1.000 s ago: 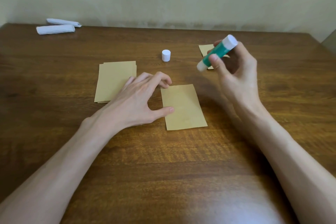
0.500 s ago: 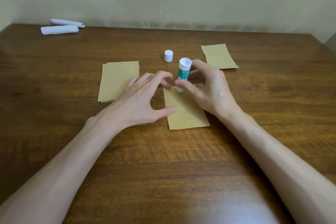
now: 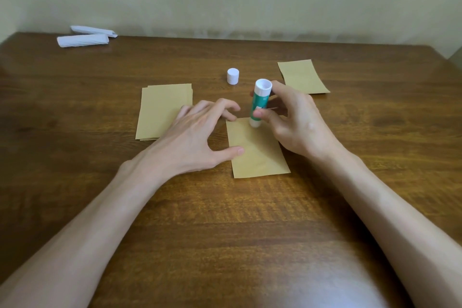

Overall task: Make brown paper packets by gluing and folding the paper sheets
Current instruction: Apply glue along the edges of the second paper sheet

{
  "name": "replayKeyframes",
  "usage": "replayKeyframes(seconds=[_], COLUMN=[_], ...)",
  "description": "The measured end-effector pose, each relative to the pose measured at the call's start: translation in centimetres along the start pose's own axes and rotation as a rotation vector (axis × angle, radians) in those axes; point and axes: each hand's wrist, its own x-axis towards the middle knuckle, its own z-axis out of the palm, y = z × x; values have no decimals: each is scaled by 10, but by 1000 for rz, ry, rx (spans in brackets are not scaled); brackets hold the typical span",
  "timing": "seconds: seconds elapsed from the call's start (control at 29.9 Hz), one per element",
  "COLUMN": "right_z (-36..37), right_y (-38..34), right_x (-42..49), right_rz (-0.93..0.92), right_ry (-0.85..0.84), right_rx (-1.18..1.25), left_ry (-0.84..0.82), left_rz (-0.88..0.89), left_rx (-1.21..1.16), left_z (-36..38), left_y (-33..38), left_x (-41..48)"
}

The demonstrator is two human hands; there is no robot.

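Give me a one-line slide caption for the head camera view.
Right hand presses a glue stick onto the far edge of a brown paper sheet while the left hand steadies it.

A dark wooden table [image 3: 225, 220] carries a stack of brown sheets [image 3: 160, 112] left of centre; a single brown sheet [image 3: 257, 155] lies mid-table; another brown piece [image 3: 302, 76] lies far right; a white cap [image 3: 233, 76] stands between them; two white folded bundles [image 3: 82, 40] lie at the far left corner.

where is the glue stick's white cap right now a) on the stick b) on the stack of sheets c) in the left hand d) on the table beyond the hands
d: the cap stands alone on the table, apart from the glue stick that the right hand holds.
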Motion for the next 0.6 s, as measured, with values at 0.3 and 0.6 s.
replayKeyframes(seconds=[0.3,0.6], right_z=[-9,-19], right_y=[3,10], right_x=[-9,-14], right_rz=[59,149], right_ry=[34,95], right_rx=[-43,83], left_ry=[-19,-6], left_rz=[-7,-9], left_rx=[6,-12], left_z=[-1,-1], left_y=[0,1], left_x=[0,0])
